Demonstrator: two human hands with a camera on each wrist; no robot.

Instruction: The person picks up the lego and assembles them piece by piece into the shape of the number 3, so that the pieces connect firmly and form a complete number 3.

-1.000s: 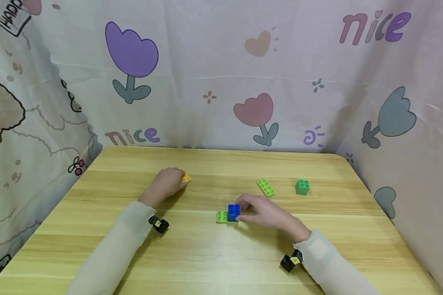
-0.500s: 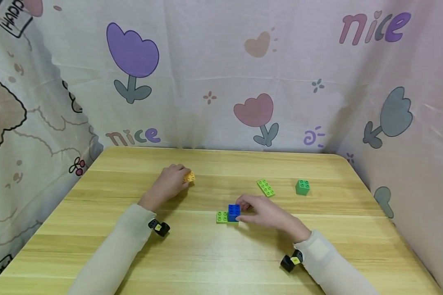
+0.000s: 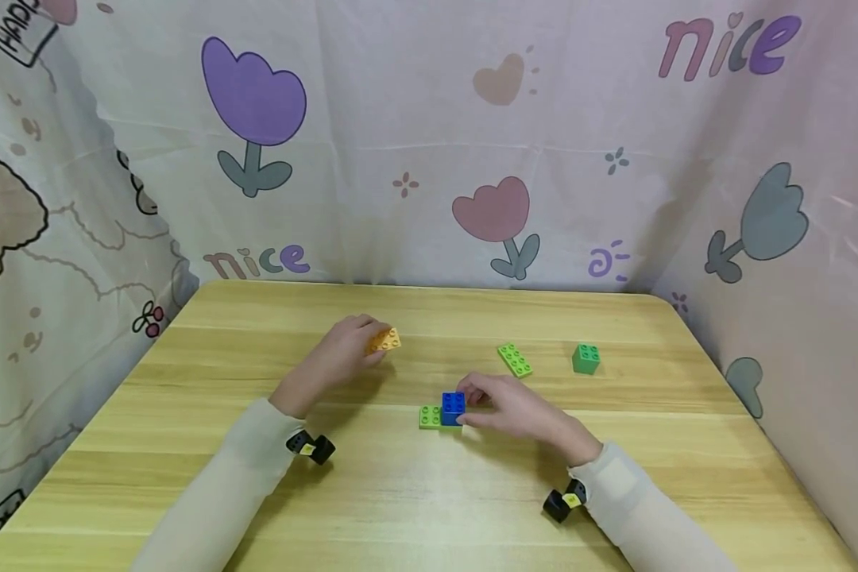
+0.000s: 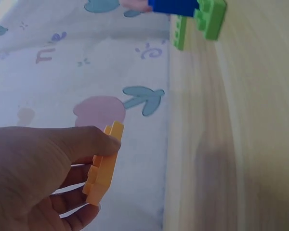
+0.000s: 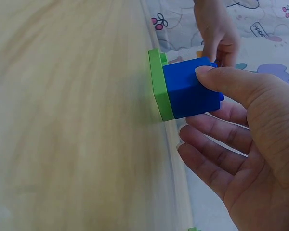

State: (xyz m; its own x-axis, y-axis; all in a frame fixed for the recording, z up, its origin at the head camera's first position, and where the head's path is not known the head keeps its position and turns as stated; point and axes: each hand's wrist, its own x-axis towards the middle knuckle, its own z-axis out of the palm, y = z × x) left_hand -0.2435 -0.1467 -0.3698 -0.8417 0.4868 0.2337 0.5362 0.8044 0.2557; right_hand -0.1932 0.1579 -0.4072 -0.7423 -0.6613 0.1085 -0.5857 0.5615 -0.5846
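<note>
My left hand [image 3: 339, 349] pinches a thin orange-yellow toy building brick [image 3: 388, 340] between thumb and fingers. In the left wrist view this studded brick [image 4: 106, 166] is tilted and held off the table. At mid-table my right hand [image 3: 511, 407] grips a blue block [image 3: 454, 408] of two by two studs. That block sits on one end of a flat light green brick [image 3: 430, 418], leaving the left studs bare. The right wrist view has the thumb on the blue block's side [image 5: 190, 89], and the lower fingers spread loosely beneath it.
A second flat light green brick [image 3: 515, 360] lies behind my right hand. Farther right stands a green block [image 3: 586, 358]. The wooden table [image 3: 372, 508] reaches back to a patterned cloth [image 3: 372, 119], which also hangs along both sides.
My left hand has moved right and a little up, raising the orange-yellow brick from the table. My right hand and the blue block have kept their place.
</note>
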